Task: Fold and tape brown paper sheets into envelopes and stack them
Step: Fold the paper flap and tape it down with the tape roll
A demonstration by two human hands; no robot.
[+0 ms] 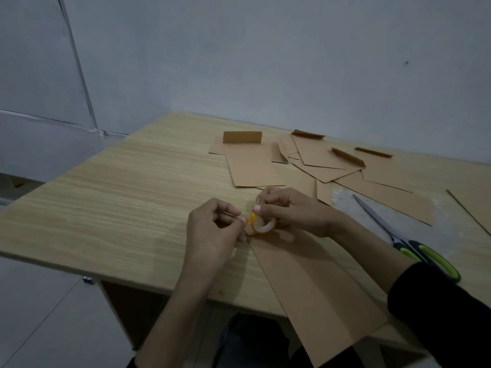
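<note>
- left hand (pixel 212 229): fingers curled, thumb and forefinger pinched together at the left edge of the tape roll (pixel 263 226). whether a free strip of tape lies between them i cannot make out.
- right hand (pixel 292 211): grasps the roll from the right, thumb tip on its upper edge. the other fingers are curled and partly hidden behind the roll.
- tape roll: small, yellowish and translucent, held between both hands over the far end of the brown paper sheet (pixel 313 282). i cannot tell whether it touches the paper.
- brown paper sheet: long, lying on the tabletop (pixel 119 195) directly in front of me, with a crease running along its length. its far end is covered by the hands, and its near end overhangs the tabletop edge.
- folded envelopes (pixel 255 166): brown pieces spread over the far right of the tabletop, overlapping one another, several with a flap standing up. the overlaps keep me from counting them.
- scissors (pixel 414 248): on the tabletop to the right of the sheet, blades together and pointing away. the green-and-black handles are partly hidden by the dark sleeve (pixel 438 314).
- thin dark line (pixel 467 211): near the right border, cut off by the frame. too slight for me to identify.
- the light is dim throughout, so fine detail at the fingertips is soft.
</note>
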